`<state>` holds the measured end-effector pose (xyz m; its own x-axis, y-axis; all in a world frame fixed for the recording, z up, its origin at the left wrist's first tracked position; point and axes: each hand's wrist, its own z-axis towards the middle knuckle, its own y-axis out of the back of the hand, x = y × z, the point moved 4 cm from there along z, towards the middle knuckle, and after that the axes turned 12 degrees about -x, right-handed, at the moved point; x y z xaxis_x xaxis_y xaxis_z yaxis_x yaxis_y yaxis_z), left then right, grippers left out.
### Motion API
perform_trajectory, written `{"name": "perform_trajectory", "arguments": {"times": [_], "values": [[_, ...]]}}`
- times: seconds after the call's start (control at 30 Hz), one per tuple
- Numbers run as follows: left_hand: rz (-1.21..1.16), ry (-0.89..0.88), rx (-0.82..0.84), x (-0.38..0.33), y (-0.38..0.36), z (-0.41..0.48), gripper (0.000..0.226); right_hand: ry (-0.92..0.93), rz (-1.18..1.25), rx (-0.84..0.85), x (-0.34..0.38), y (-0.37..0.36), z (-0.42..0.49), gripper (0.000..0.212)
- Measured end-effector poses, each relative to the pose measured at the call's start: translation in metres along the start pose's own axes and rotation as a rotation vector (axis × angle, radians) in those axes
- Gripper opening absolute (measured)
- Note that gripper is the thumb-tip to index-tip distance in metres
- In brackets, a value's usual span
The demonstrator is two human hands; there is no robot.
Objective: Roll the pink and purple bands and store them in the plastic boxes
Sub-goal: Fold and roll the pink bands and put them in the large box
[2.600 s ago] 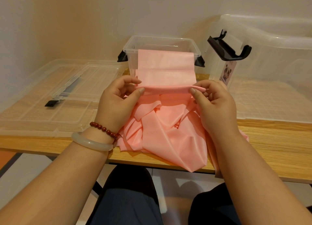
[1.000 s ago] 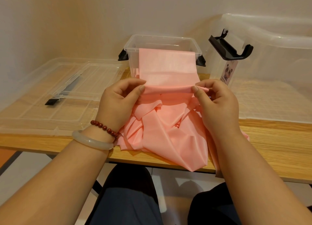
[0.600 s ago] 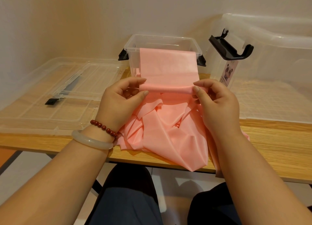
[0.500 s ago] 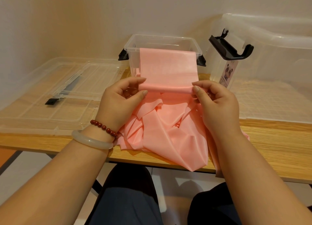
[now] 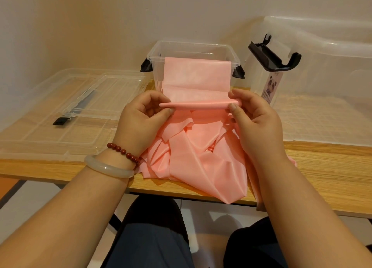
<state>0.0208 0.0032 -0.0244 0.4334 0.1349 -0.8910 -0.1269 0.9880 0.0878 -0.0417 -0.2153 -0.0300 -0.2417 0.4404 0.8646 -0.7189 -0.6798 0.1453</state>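
Note:
A long pink band hangs over the front rim of a small clear plastic box with black clips. Its lower part lies bunched on the wooden table in front of me and spills over the near edge. A thin roll has formed at the band's near end. My left hand pinches the roll's left end between thumb and fingers. My right hand pinches its right end the same way. No purple band is in view.
A large clear box with a black handle clip and a panda label stands at the right. Clear lids lie flat on the table's left. The table edge runs just before my knees; a wall stands behind.
The roll between my hands has turned a little further up the band toward the small box. The hands have stayed almost in the same place.

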Motion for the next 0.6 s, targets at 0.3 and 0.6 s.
{"name": "perform_trajectory", "arguments": {"times": [0.3,0.6], "values": [[0.021,0.005,-0.005,0.002,0.0014,0.0,0.02,-0.016,-0.025,-0.009,0.0018,0.001,-0.0009,0.027],[0.021,-0.026,-0.007,0.0028,0.0007,0.0029,0.023,-0.006,-0.041,-0.023,0.0049,0.0024,-0.0016,0.02]]}}
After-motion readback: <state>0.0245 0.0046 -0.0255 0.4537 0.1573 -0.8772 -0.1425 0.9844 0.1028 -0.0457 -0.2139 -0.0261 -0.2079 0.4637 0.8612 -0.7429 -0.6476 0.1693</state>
